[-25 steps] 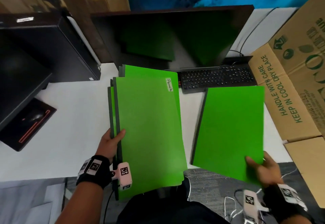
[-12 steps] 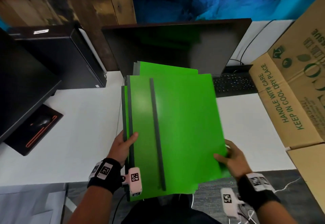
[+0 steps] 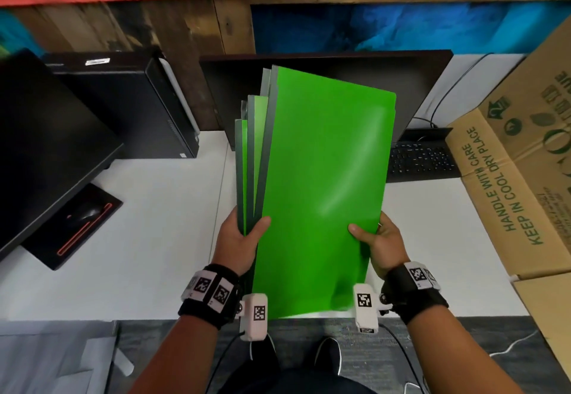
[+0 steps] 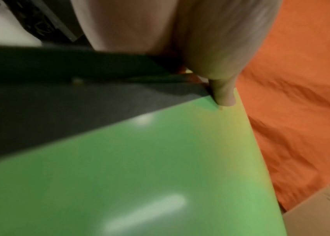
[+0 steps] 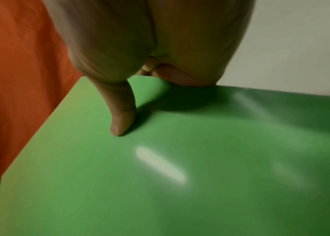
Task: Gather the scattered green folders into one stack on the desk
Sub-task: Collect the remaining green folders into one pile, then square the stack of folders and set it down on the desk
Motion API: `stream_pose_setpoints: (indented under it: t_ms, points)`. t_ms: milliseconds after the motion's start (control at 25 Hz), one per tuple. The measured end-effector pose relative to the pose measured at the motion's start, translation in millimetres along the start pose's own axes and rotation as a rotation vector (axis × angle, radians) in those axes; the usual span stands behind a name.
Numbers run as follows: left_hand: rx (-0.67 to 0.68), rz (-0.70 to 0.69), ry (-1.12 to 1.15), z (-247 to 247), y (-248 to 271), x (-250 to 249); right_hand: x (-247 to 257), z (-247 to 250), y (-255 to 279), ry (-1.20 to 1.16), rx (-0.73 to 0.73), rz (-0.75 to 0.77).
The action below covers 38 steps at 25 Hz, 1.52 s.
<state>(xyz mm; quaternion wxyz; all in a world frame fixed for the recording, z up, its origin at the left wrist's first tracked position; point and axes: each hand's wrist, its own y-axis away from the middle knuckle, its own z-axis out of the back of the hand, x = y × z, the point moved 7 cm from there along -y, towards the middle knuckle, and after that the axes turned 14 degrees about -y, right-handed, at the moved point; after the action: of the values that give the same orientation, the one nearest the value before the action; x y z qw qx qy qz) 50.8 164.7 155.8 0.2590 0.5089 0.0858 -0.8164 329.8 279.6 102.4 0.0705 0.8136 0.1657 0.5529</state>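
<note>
Green folders fanned, held upright above white worktop, in front of monitor. Left hand grips left edge, thumb on front. Right hand pinches right edge, thumb on front, fingers behind.

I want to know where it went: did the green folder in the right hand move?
Yes. The green folder went left, off the keyboard side, onto the left hand's bundle.

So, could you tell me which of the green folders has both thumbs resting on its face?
The front green folder, the only full face showing; the others show only as fanned edges behind its left side.
</note>
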Motion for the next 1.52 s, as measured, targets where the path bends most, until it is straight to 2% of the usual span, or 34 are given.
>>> stream_pose_setpoints:
  t_ms: [160, 320, 440, 640, 880, 1040, 1240, 1400, 1520]
  points:
    - [-0.093, -0.105, -0.009, 14, -7, -25, 31, -19, -3, 0.017, 0.034, 0.155]
    - [-0.092, -0.131, 0.027, 15, -12, -36, 55, -39, -5, 0.048, 0.067, 0.288]
    - [-0.069, -0.090, 0.032, 10, -9, -30, 57, -42, -6, 0.062, 0.058, 0.317]
    - [-0.090, -0.140, 0.097, 14, -1, -47, 53, -45, 2, 0.092, 0.087, 0.335]
    - [-0.290, -0.279, 0.219, 38, -2, -85, 60, -45, 5, 0.125, 0.093, 0.397]
    - [-0.361, -0.225, 0.150, 34, -7, -88, 48, -44, 9, 0.190, 0.035, 0.402]
    - [-0.331, -0.070, 0.149, 14, 0, -63, 27, -40, 11, 0.229, -0.043, 0.354]
    - [-0.355, -0.085, 0.119, 18, 0, -64, 32, -39, 12, 0.210, -0.054, 0.394]
    - [-0.238, -0.016, 0.088, 3, 1, -42, 6, -33, 11, 0.287, -0.046, 0.294]
